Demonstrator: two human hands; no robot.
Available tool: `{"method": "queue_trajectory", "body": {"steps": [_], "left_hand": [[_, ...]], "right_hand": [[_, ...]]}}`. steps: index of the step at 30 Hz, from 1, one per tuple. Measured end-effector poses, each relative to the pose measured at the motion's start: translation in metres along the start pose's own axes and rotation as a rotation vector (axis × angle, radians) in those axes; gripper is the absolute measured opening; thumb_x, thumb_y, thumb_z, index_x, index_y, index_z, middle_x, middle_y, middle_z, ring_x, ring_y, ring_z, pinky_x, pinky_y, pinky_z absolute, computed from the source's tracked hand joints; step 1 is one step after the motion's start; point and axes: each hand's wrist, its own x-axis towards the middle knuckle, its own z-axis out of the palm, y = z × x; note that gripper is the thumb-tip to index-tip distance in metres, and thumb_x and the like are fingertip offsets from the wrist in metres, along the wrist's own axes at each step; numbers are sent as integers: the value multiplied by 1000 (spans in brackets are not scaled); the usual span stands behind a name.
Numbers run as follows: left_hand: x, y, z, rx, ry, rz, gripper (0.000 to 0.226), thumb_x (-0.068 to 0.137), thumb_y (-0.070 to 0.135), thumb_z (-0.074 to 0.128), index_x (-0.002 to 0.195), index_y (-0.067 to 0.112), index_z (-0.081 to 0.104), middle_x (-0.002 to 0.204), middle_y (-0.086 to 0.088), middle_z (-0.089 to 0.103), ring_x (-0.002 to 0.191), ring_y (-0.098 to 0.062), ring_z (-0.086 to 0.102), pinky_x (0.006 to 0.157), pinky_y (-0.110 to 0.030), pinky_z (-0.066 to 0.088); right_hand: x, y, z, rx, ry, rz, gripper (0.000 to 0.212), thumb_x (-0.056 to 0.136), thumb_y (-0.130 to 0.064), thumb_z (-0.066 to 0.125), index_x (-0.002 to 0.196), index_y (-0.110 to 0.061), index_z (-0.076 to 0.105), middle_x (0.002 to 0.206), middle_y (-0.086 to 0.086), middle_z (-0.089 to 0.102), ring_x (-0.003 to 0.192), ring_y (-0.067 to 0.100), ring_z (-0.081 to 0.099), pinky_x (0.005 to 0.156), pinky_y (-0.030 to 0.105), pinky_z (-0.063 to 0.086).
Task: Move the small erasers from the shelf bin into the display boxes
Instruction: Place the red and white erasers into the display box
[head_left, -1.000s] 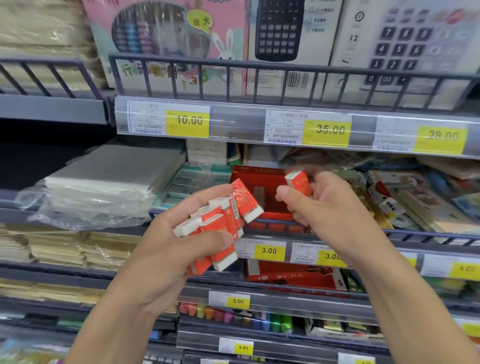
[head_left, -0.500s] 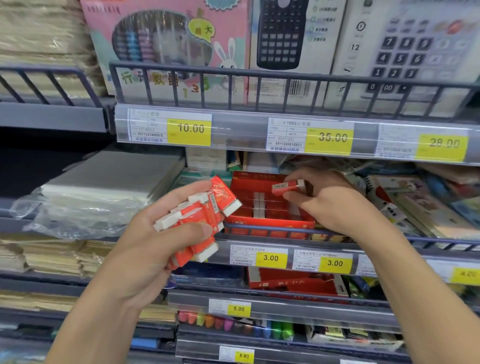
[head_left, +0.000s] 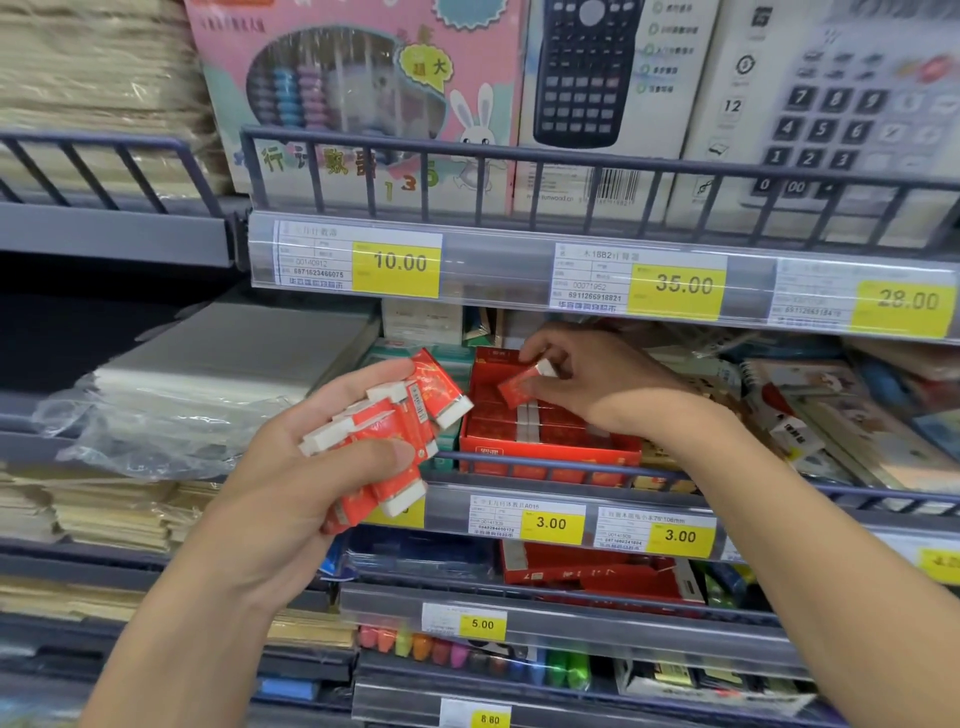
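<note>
While the right hand pinches one eraser over the red display box at centre frame, the left hand's loose grip on a fanned stack of erasers could let some slip to the shelves below.

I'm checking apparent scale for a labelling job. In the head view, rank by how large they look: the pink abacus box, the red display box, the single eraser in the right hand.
1. Pink abacus box, though cropped at the top.
2. Red display box, partly hidden by the right hand.
3. Single eraser, clearly smallest.
</note>
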Motion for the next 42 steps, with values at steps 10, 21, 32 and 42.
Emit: {"method": "queue_trajectory", "body": {"steps": [10, 21, 32, 42], "left_hand": [[1, 0, -4, 8, 3, 0, 71, 55, 21, 87, 125, 30, 75, 118, -10, 77, 95, -21, 76, 73, -38, 64], [5, -2, -3, 7, 3, 11, 69, 55, 21, 87, 122, 31, 76, 116, -9, 78, 96, -21, 77, 77, -40, 65], [7, -6, 4, 31, -50, 7, 65, 58, 22, 87, 122, 32, 76, 117, -11, 77, 98, -21, 76, 74, -36, 63], [6, -9, 12, 81, -62, 22, 66, 60, 23, 88, 124, 33, 74, 115, -12, 78, 108, -36, 73, 90, -58, 58]], "right_hand": [[2, -8, 4, -184, -13, -21, 29, 90, -41, 71, 116, -30, 64, 108, -7, 58, 101, 18, 59, 84, 30, 49], [8, -22, 10, -283, 10, -154, 12, 91, -23, 71, 103, -23, 72, 94, -6, 54, 94, 19, 58, 76, 28, 43], [-34, -49, 9, 569, -48, -119, 25, 85, -56, 68, 98, -36, 75, 80, -7, 76, 61, 7, 66, 62, 23, 54], [-43, -52, 8, 630, 5, -112, 15, 92, -34, 69, 107, -32, 71, 85, -7, 77, 72, 12, 73, 78, 38, 58]]}}
